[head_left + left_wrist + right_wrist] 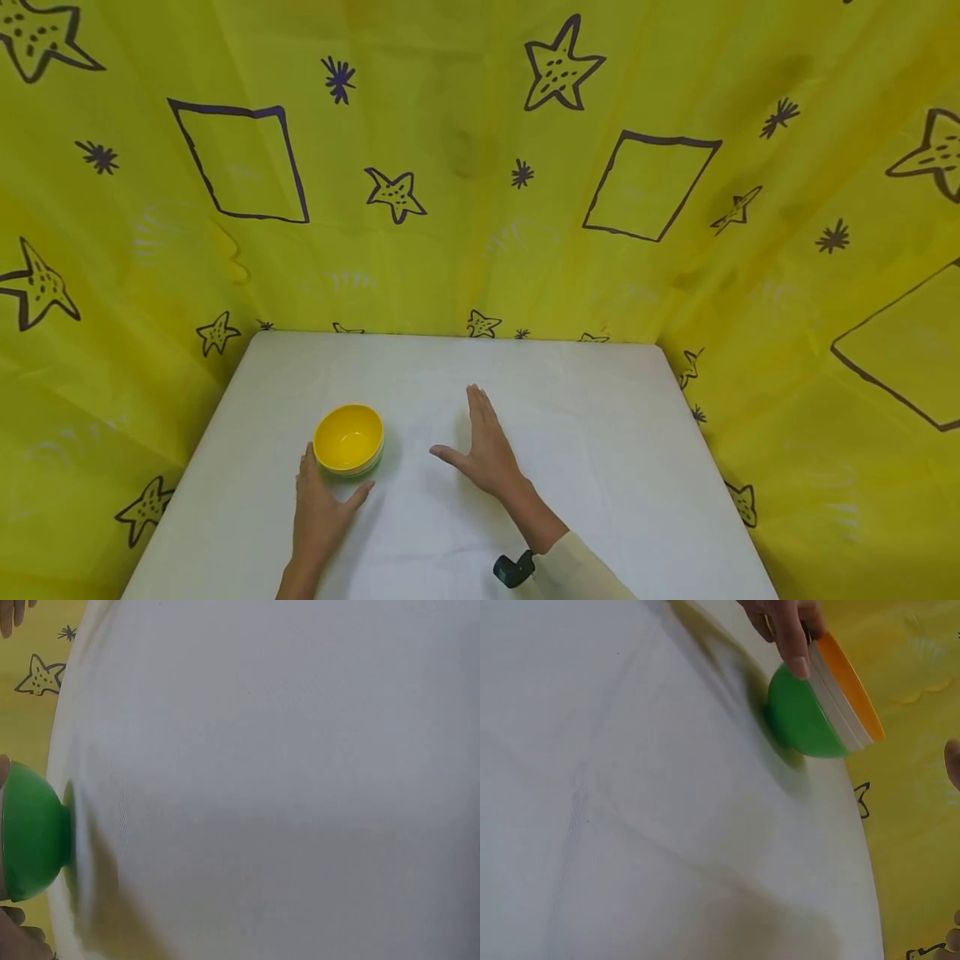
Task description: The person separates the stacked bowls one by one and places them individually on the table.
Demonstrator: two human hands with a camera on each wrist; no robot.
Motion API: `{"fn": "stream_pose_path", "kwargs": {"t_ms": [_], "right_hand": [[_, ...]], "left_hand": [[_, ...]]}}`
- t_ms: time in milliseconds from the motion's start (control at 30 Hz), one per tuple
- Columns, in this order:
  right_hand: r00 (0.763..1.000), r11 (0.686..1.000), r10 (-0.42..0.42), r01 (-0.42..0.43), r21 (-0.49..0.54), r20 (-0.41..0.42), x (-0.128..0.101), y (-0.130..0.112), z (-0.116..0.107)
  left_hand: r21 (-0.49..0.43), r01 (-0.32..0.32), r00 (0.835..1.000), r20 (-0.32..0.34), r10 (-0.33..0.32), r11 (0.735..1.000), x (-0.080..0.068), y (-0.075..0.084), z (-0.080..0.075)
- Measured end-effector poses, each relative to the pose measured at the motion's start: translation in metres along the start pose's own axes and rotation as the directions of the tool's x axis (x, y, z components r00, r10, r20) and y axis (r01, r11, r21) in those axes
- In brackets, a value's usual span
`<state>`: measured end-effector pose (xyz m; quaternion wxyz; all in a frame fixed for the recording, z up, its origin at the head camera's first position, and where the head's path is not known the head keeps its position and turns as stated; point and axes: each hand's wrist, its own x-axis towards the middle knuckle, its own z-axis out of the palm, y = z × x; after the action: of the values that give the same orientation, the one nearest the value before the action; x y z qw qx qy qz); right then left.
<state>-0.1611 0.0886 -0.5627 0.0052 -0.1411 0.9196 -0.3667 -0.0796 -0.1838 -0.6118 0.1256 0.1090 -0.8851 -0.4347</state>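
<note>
A stack of nested bowls [349, 439] stands on the left part of the white table. The top bowl is yellow, pale rims show under it, and the lowest bowl [801, 714] is green. My left hand [318, 512] holds the stack from the near left side, its fingers at the left wall and its thumb across the front. The left wrist view shows only the green bowl [31, 832] at its left edge. To the right of the stack, my right hand [487, 454] hovers with straight fingers and thumb spread apart, holding nothing.
The white-covered table [600, 433] has a yellow curtain [465, 250] behind it and along both sides, drawn with dark stars and four-sided outlines. A black strap device [514, 570] sits at my right wrist by a pale sleeve [581, 571].
</note>
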Motion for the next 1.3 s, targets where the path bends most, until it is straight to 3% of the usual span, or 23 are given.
{"fn": "stream_pose_path", "kwargs": {"t_ms": [367,600,900,1300], "right_hand": [[0.999,0.999,-0.029,0.03,-0.02,0.038,0.017,-0.016,0.024],[0.996,0.997,-0.067,0.068,-0.023,0.06,0.026,-0.029,0.03],[0.991,0.994,-0.1,0.103,-0.026,0.093,0.031,-0.038,0.04],[0.985,0.991,-0.132,0.135,-0.017,0.112,0.033,-0.041,0.052]], "left_hand": [[-0.048,-0.001,0.998,-0.061,-0.002,0.999,0.004,-0.003,0.009],[-0.114,-0.05,0.994,-0.106,0.038,0.992,0.003,-0.004,0.014],[-0.184,-0.055,0.995,-0.094,0.039,0.981,0.004,0.0,0.016],[-0.113,0.016,0.997,-0.07,-0.024,0.993,0.004,-0.003,0.014]]}}
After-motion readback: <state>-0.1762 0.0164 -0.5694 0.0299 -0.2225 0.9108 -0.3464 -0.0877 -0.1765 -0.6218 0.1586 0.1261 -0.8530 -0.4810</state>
